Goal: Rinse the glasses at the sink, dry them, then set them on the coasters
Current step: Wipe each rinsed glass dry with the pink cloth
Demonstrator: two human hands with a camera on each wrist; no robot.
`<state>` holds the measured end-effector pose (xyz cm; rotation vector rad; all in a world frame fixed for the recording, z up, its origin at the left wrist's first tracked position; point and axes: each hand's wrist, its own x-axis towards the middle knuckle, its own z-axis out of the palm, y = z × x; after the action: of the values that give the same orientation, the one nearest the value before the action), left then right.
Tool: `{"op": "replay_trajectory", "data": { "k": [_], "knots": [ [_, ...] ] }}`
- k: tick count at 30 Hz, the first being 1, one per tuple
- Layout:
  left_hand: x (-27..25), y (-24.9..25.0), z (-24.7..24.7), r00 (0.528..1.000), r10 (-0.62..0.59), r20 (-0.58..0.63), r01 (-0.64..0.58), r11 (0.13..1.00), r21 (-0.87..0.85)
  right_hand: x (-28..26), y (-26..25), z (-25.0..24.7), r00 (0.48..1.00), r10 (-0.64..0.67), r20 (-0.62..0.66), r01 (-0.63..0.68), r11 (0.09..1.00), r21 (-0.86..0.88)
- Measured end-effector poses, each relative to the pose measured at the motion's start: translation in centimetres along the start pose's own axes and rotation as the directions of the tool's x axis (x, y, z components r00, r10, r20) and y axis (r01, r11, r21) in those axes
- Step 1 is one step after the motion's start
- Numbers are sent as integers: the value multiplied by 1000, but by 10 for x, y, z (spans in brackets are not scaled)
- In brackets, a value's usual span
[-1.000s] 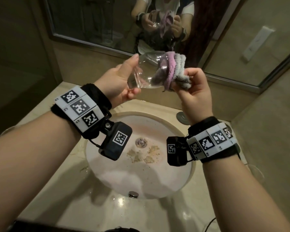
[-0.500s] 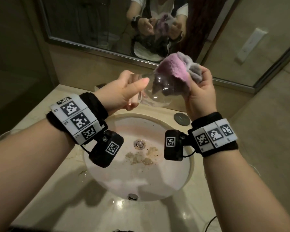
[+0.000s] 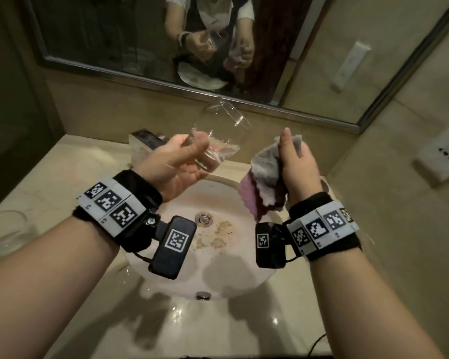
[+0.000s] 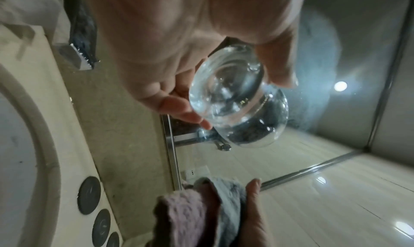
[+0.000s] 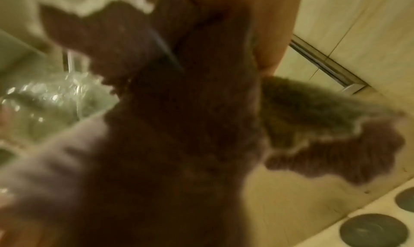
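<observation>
Over the sink basin [image 3: 166,288], my left hand [image 3: 182,156] grips a clear glass [image 3: 219,137] by its thick base, mouth tilted up and away toward the mirror. The left wrist view shows that glass [image 4: 237,109] from below, thumb and fingers curled round its base. To its right, apart from the glass, my right hand [image 3: 293,161] holds a bunched pink and grey cloth [image 3: 263,185]; the cloth [image 5: 156,135] fills the right wrist view, blurred. Dark round coasters [image 4: 88,195] lie in a row on the counter right of the basin, also seen as coasters [image 5: 373,230].
A chrome tap [image 3: 147,137] stands behind the basin, partly hidden by my left hand. Another clear glass [image 3: 5,229] sits on the counter at the far left. The mirror [image 3: 166,40] runs along the back wall, and a tiled wall closes the right side.
The cloth was pressed into and over the glass before. My right hand has pulled it out and down to the right, and both hands have dropped lower over the basin.
</observation>
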<state>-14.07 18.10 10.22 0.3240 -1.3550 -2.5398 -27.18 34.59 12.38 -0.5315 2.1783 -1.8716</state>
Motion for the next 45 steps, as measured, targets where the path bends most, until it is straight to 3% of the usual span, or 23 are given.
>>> {"op": "replay_trajectory", "data": {
  "k": [2,6,9,11,15,19,25,29,32,36,41,45],
  "knots": [
    [-5,-4,0,997,-8,82,11,999,-42,-9,3,5,999,40,7,-40,999,-17],
    [-21,-11,2,968,-57,243,62,998,-11,-32,3,15,982,152,116,-171,969,177],
    [-29,-15,-1,945,-71,319,80,997,-15,-46,0,28,953,137,269,-214,935,282],
    [-32,-16,-4,932,-75,354,95,995,-38,-51,2,32,946,129,298,-222,925,307],
    [-37,-16,-4,952,-75,297,75,997,9,-63,1,26,966,100,238,-143,975,168],
    [-41,-28,8,971,-23,236,-36,970,240,-74,7,18,977,-30,209,38,999,-33],
    [-34,-52,26,985,82,153,-144,876,460,-75,13,-14,921,-47,387,94,990,-104],
    [-28,-62,51,977,112,181,-196,805,560,-73,22,-31,942,-78,327,145,972,-185],
    [-23,-73,66,978,115,177,-196,799,568,-72,25,-47,958,-105,267,170,957,-236],
    [-15,-94,82,983,39,178,-131,830,542,-74,30,-71,955,-158,250,195,972,-134],
    [-15,-114,89,999,52,8,-52,922,383,-76,54,-117,995,-98,21,99,994,-55],
    [-11,-134,88,985,97,-140,-48,946,320,-83,89,-165,980,0,-198,-11,998,-54]
  ]
}}
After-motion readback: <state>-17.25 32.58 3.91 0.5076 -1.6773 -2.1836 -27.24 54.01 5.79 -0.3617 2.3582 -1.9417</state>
